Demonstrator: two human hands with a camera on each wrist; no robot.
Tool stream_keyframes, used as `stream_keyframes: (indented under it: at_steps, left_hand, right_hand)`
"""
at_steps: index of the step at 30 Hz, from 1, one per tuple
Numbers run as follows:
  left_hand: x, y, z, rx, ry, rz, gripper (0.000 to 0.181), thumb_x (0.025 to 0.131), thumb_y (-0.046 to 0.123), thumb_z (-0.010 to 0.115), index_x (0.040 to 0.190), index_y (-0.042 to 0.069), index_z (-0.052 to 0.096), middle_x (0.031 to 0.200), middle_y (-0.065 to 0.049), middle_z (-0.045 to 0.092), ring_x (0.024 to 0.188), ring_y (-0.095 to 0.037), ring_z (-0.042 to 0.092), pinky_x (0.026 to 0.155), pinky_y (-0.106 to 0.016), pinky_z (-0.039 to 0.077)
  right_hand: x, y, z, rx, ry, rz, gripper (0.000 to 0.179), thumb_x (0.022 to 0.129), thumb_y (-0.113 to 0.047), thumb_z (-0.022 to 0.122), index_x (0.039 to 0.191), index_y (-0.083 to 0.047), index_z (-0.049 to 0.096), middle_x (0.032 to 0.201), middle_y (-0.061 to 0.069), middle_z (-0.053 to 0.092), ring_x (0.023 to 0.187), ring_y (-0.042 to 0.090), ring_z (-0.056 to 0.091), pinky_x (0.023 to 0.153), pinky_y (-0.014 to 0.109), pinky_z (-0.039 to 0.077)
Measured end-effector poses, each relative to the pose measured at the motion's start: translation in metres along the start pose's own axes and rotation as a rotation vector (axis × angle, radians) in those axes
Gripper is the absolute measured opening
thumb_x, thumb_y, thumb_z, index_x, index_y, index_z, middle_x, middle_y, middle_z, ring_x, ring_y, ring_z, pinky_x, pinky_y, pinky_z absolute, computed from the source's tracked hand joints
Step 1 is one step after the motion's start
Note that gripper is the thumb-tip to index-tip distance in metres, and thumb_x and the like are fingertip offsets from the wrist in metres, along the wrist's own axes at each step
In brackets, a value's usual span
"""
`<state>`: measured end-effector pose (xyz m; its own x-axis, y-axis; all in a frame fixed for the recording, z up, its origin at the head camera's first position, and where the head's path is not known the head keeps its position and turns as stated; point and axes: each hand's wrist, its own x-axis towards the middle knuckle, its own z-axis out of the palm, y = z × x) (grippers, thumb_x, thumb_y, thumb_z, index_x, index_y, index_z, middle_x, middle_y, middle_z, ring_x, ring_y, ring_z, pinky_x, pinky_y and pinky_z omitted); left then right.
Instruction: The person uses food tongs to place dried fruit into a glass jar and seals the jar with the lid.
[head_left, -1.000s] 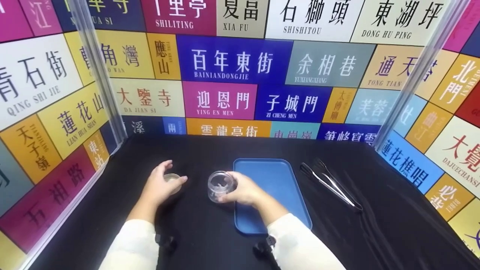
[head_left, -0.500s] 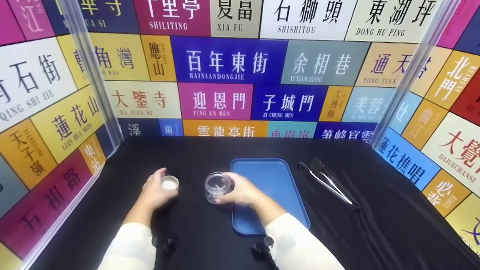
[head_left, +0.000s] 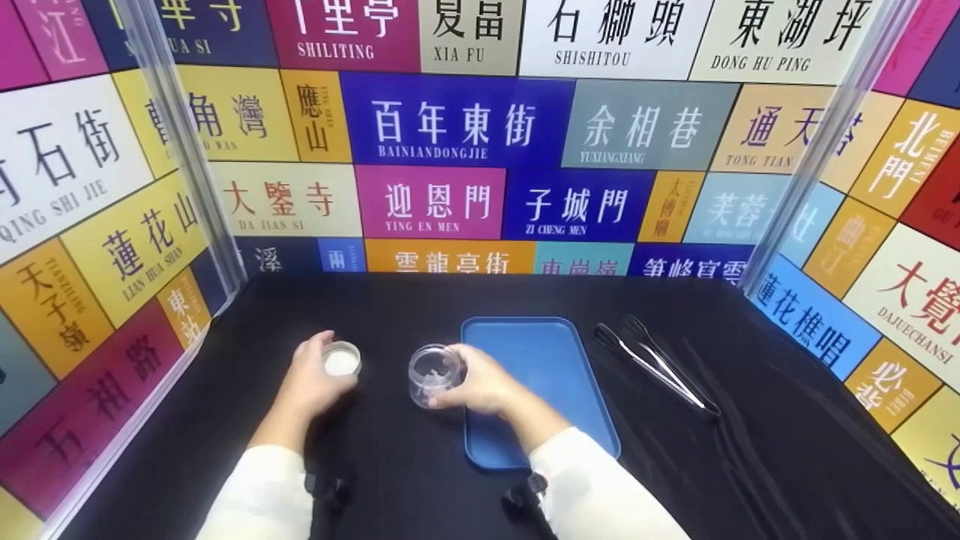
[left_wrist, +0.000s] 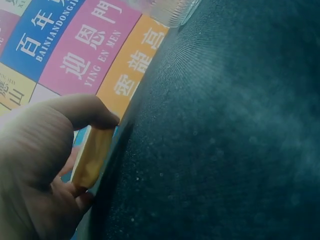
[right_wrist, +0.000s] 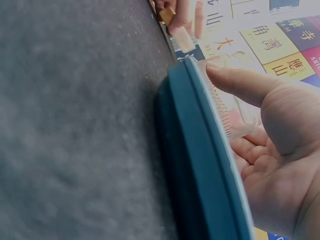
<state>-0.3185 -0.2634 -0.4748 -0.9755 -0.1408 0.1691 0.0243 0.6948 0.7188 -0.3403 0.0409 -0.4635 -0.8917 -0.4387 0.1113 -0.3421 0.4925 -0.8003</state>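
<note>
My left hand (head_left: pixel 310 379) pinches a round jar lid (head_left: pixel 341 360) by its edge, its pale inner face turned up toward the head camera. In the left wrist view the lid (left_wrist: pixel 93 157) shows a gold side between thumb and fingers, close over the black cloth. My right hand (head_left: pixel 484 379) grips a clear jar (head_left: pixel 429 384) by its right side. The jar's mouth is uncovered, and small whitish translucent bits show inside. In the right wrist view the thumb and fingers of that hand (right_wrist: pixel 280 135) curl round the jar (right_wrist: pixel 230 107), partly hidden by a tray.
A blue tray (head_left: pixel 536 375) lies on the black cloth (head_left: pixel 390 480) under and beside the right forearm. Metal tongs (head_left: pixel 660 367) with dark ends lie right of the tray. Patterned panels (head_left: pixel 461 120) with lettering wall in the table.
The left hand has turned the lid so that its inner face shows more fully upward. The right hand holds the jar in nearly the same place. The head view shifted slightly.
</note>
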Motion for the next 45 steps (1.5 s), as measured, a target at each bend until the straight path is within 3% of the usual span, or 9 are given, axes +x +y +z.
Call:
stream_keyframes:
  at_steps: [9, 20, 29, 34, 39, 42, 45]
  left_hand:
    - [-0.001, 0.015, 0.004, -0.079, -0.020, 0.036, 0.095, 0.080, 0.019, 0.084, 0.162, 0.005, 0.036, 0.164, -0.028, 0.035, 0.147, -0.045, 0.045, 0.123, -0.062, 0.039]
    - [-0.001, 0.030, 0.010, -0.239, -0.020, 0.125, 0.093, 0.080, 0.019, 0.090, 0.159, 0.010, 0.042, 0.157, -0.017, 0.056, 0.145, -0.035, 0.052, 0.124, -0.051, 0.038]
    - [-0.003, 0.041, 0.015, -0.320, -0.008, 0.140, 0.097, 0.076, 0.017, 0.093, 0.158, 0.013, 0.042, 0.155, -0.015, 0.057, 0.142, -0.032, 0.055, 0.121, -0.048, 0.039]
    - [-0.006, 0.051, 0.016, -0.451, -0.005, 0.132, 0.099, 0.077, 0.015, 0.095, 0.155, 0.011, 0.035, 0.151, -0.012, 0.062, 0.137, -0.026, 0.059, 0.115, -0.031, 0.042]
    - [-0.010, 0.061, 0.014, -0.621, -0.030, 0.132, 0.090, 0.081, 0.009, 0.092, 0.147, 0.008, 0.031, 0.153, -0.011, 0.063, 0.137, -0.022, 0.059, 0.107, -0.012, 0.045]
    - [-0.010, 0.065, 0.013, -0.715, -0.052, 0.145, 0.086, 0.084, 0.006, 0.089, 0.148, 0.005, 0.032, 0.156, -0.012, 0.061, 0.140, -0.022, 0.058, 0.110, -0.012, 0.044]
    - [-0.010, 0.067, 0.013, -0.749, -0.056, 0.156, 0.082, 0.086, 0.002, 0.085, 0.152, 0.005, 0.036, 0.155, -0.011, 0.059, 0.139, -0.022, 0.057, 0.113, -0.016, 0.045]
  right_hand:
    - [-0.001, 0.001, 0.004, 0.039, 0.025, 0.004, 0.087, 0.069, -0.024, 0.100, 0.143, -0.006, 0.056, 0.133, 0.010, 0.068, 0.126, 0.029, 0.063, 0.118, 0.051, 0.048]
    - [-0.001, 0.000, 0.005, 0.080, 0.063, -0.015, 0.088, 0.069, -0.026, 0.099, 0.141, -0.007, 0.054, 0.129, 0.010, 0.068, 0.120, 0.025, 0.065, 0.112, 0.046, 0.052]
    - [0.000, -0.007, 0.005, 0.187, 0.205, 0.009, 0.090, 0.069, -0.031, 0.098, 0.145, -0.009, 0.053, 0.133, 0.011, 0.066, 0.118, 0.025, 0.065, 0.108, 0.044, 0.055]
    - [0.001, -0.009, 0.005, 0.209, 0.278, -0.012, 0.092, 0.070, -0.030, 0.096, 0.148, -0.006, 0.052, 0.136, 0.014, 0.065, 0.123, 0.028, 0.062, 0.111, 0.045, 0.052]
    - [0.001, -0.010, 0.005, 0.244, 0.291, -0.046, 0.093, 0.070, -0.026, 0.096, 0.147, -0.003, 0.051, 0.136, 0.018, 0.066, 0.124, 0.031, 0.063, 0.112, 0.046, 0.052]
    - [0.000, -0.010, 0.006, 0.252, 0.288, -0.056, 0.093, 0.070, -0.025, 0.096, 0.147, -0.002, 0.051, 0.136, 0.018, 0.066, 0.124, 0.031, 0.063, 0.112, 0.047, 0.052]
    - [0.000, -0.011, 0.007, 0.260, 0.277, -0.063, 0.092, 0.070, -0.024, 0.096, 0.147, -0.002, 0.051, 0.135, 0.018, 0.066, 0.122, 0.030, 0.064, 0.111, 0.046, 0.053]
